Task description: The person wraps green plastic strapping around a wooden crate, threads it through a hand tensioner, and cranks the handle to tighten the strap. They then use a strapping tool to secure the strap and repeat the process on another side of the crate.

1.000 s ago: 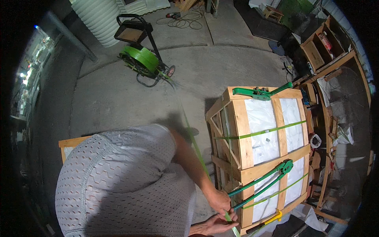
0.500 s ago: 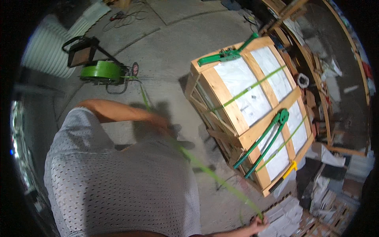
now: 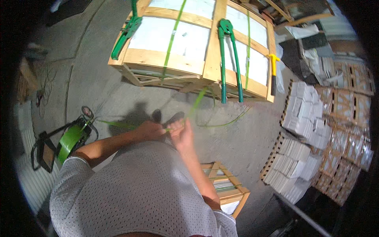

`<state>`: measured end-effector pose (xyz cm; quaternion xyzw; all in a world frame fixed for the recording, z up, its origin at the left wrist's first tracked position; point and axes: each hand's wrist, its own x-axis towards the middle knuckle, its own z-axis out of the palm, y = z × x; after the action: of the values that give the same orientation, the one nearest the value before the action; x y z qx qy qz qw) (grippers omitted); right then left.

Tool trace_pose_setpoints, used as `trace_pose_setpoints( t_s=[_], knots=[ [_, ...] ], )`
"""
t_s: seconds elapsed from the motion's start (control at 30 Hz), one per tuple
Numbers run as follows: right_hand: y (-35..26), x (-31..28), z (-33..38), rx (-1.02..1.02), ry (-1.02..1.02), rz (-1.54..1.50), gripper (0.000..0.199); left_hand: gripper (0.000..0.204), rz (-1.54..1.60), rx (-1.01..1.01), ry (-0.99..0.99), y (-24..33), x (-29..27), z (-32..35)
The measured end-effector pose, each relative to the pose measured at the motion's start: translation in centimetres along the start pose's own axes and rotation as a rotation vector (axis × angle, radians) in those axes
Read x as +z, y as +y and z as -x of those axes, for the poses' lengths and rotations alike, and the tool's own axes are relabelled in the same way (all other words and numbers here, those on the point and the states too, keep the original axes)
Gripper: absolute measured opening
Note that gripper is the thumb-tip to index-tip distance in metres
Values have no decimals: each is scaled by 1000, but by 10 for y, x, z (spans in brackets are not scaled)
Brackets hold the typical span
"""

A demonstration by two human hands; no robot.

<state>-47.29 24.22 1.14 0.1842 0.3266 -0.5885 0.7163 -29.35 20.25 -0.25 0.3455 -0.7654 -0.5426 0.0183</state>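
My left hand [image 3: 151, 130] is closed on a green strap [image 3: 196, 102] in front of my body. Close beside it, my right hand [image 3: 181, 135] pinches the same strap. On my left the strap leads back to a wheeled dispenser with a green reel [image 3: 69, 142]. Beyond my hands it rises toward the near side of a wooden crate [image 3: 158, 58], and a slack loop curves over the floor to the right. Two green straps cross the crate's top. A long-handled green tool [image 3: 223, 59], a green strapping tool [image 3: 126, 37] and a yellow-headed tool with a black handle [image 3: 273, 73] lie there.
Stacks of white slabs [image 3: 302, 106] stand on pallets to the right, with wrapped crates [image 3: 345, 106] behind them. A smaller wooden crate [image 3: 233, 189] is close by my right arm. Cable [image 3: 47, 87] lies on the floor at the far left.
My view has turned right. My right hand, earlier stretched far out to the lower right with the strap, has come in beside my left hand. The strap now runs up toward the crate.
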Motion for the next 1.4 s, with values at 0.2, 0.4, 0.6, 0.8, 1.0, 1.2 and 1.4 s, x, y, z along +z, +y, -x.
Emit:
trace_pose_setpoints(
  t_s=[0.2, 0.4, 0.6, 0.8, 1.0, 1.2, 1.4],
  knots=[
    [-10, 17, 10, -177, 94, 102, 33, 30, 11, -15, -72, -65, -16, 60],
    [-63, 12, 34, -402, 237, 78, 35, 27, -245, -260, -145, -176, -18, 156],
    [-160, 6, 87, -672, 204, 16, 34, 26, -354, -254, -273, -135, 0, 110],
    [-274, -20, 133, -906, 88, -71, 26, 28, 211, -127, 81, -21, 11, 35],
    [-276, -4, 133, -776, -40, 37, 31, 31, -2, 110, 89, 104, 67, -92],
    [-291, -56, 115, -426, -8, -47, 33, 35, 174, 139, 68, 238, 135, -211],
    [-515, -78, 185, -700, -89, 16, 40, 36, 200, -37, -126, 218, 167, -225]
  ],
)
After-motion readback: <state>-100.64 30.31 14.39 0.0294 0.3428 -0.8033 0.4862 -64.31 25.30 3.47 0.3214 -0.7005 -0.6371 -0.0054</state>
